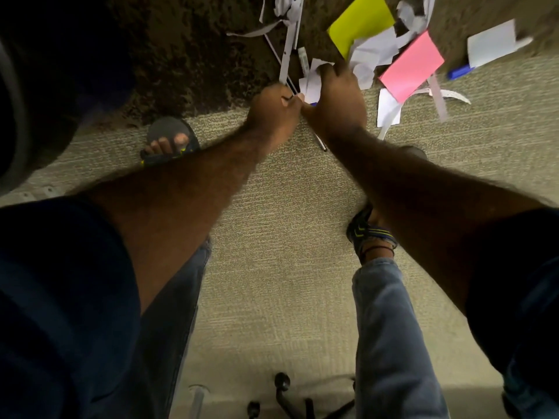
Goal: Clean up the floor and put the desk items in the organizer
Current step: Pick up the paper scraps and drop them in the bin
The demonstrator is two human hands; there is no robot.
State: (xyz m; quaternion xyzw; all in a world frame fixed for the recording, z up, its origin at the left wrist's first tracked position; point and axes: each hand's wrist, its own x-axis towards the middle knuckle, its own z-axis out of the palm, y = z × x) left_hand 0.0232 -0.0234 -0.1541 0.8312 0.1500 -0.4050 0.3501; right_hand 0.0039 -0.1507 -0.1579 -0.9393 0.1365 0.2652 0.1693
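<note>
- Head view: the person is bending over the floor, both arms reaching down to a scatter of paper lying where the pale carpet meets a darker patch.
- The left hand is curling into a closed grip around what looks like thin strips and a slim dark stick; exactly what is in it is hard to tell.
- The right hand is pressing its fingers together on a bunch of white paper scraps, touching the left hand at the knuckles.
- More litter is lying just beyond the hands: a yellow sheet, a pink sheet, a white card, a blue pen beside it, and long white strips.
- A dark pen is lying on the carpet just under the right wrist.
- The step in hand appears to be gathering floor scraps; the organizer is not showing in this view, so sorting is not yet beginning.
- The next move is probably calling for bunching the scraps into one hand, freeing the other for the coloured sheets and pens.
</note>
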